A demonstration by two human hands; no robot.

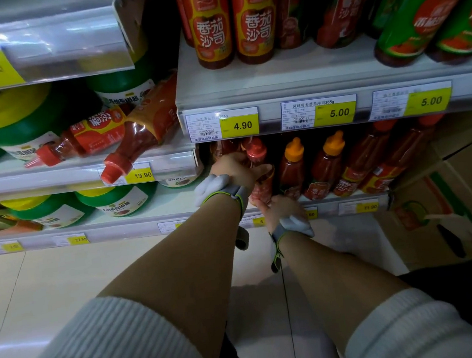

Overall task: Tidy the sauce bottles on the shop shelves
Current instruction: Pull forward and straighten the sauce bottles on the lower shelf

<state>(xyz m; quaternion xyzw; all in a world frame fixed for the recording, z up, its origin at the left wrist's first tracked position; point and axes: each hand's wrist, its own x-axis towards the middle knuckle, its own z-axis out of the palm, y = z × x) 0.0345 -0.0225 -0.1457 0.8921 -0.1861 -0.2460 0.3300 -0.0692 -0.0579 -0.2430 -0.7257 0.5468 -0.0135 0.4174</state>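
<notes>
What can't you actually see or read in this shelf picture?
- Head view: the fingers of the left hand and right hand, hidden behind the red-capped bottle.
- Lowest price tags: too small, blurred.
- Top-shelf ketchup bottles: caps cut off by the edge.

— What sort of place is this?
— A shop. The white shelves (320, 82) carry rows of ketchup bottles (212, 23), and yellow price tags (241, 125) reading 4.90 and 5.00 sit in the edge strips.
— Anything else?
— A printed carton (436, 210) on the tiled floor (51, 285).
</notes>
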